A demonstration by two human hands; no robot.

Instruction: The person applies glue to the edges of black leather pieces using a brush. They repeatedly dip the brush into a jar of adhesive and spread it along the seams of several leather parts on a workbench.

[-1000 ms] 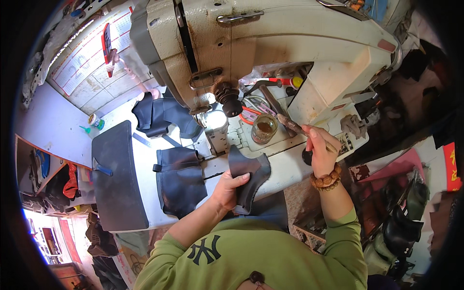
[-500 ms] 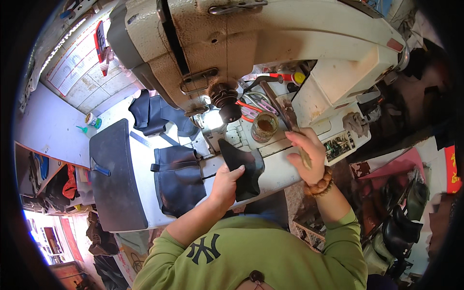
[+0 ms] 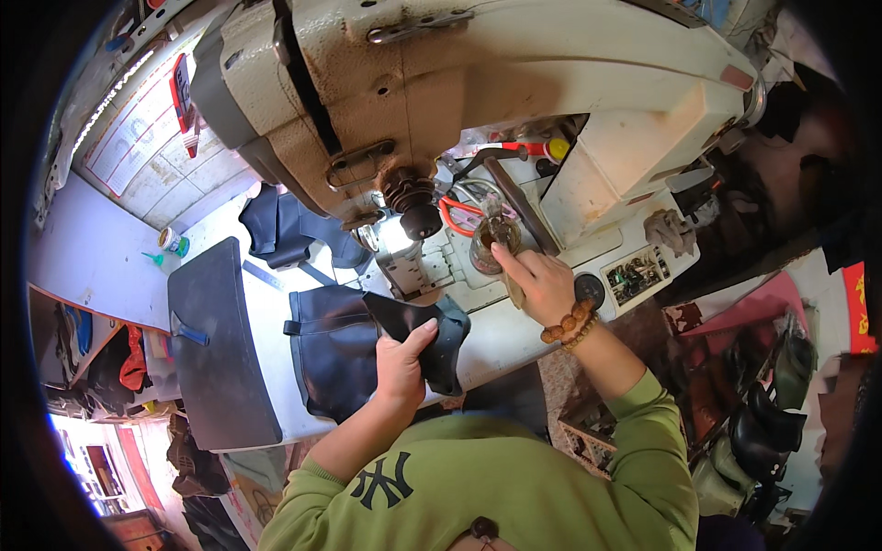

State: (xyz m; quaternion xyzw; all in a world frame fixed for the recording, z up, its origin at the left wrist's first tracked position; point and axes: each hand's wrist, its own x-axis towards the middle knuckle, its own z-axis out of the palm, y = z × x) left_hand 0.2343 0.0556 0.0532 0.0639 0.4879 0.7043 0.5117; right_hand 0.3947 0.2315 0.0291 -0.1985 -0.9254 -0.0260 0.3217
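- Head view: the left hand (image 3: pixel 401 363) is clenched on a dark leather piece (image 3: pixel 424 332), thumb on top and the other fingers hidden beneath it.
- The piece sticks out above and to the right of that hand, lying on the front part of the white table (image 3: pixel 514 331), just below the machine's needle area (image 3: pixel 413 266).
- Touching the piece's left edge is a larger dark leather panel (image 3: pixel 326 354), which hangs over the table's near edge.
- Further left lies a flat dark board (image 3: pixel 216 344), and behind the panel another dark leather heap (image 3: pixel 285 230) sits under the sewing machine (image 3: pixel 478 83).
- The right hand (image 3: pixel 540 280) is well apart from the leather piece, off to its right across bare table.
- That hand's fingers reach into or over a small glass jar (image 3: pixel 484 243); a thin pale stick shows below the palm, but whether the fingers are pinching it cannot be told.
- A beaded bracelet (image 3: pixel 571 323) circles the right wrist.
- Red-handled scissors (image 3: pixel 457 216) lie just left of the jar, beside the machine's dark round knob.
- A small tray of tiny parts (image 3: pixel 634 274) sits to the right of the hand on the table.
- Both sleeves are green.
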